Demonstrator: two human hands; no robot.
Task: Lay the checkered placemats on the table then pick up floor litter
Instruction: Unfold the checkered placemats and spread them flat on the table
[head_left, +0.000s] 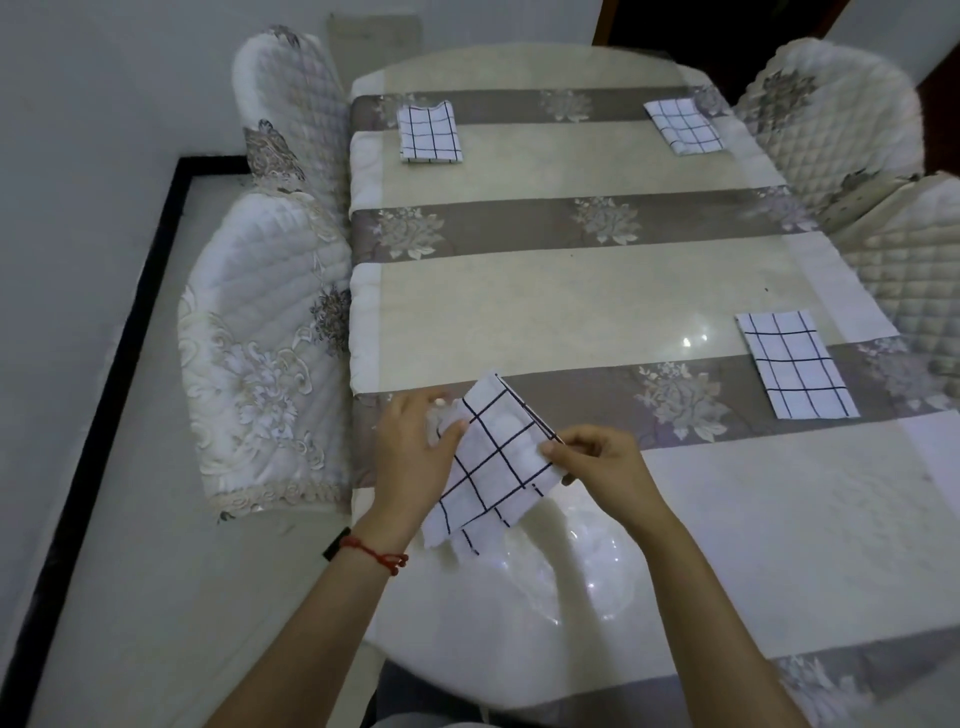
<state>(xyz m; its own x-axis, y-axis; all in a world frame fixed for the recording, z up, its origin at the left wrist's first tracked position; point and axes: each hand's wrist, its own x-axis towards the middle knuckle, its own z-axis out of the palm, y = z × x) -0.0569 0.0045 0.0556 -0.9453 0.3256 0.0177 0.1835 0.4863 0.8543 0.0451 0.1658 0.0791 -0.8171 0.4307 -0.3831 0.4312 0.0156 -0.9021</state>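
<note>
Checkered fourth placemat (496, 457) is hanging over the near-left surface (571, 291), left hand (410, 457) and right hand (597, 462) each pinching an edge; three are lying flat, so next I'm guessing spread, lower, release.

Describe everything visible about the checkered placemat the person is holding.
The held placemat is white cloth with a grid of thin dark lines, folded into layers whose edges show at its upper right and lower end. It is tilted diagonally above the near left part of the table, not yet laid flat. The left hand grips its left edge, thumb on top; the right hand pinches its right edge. Its lower corner hangs loose with a rippled edge.
</note>
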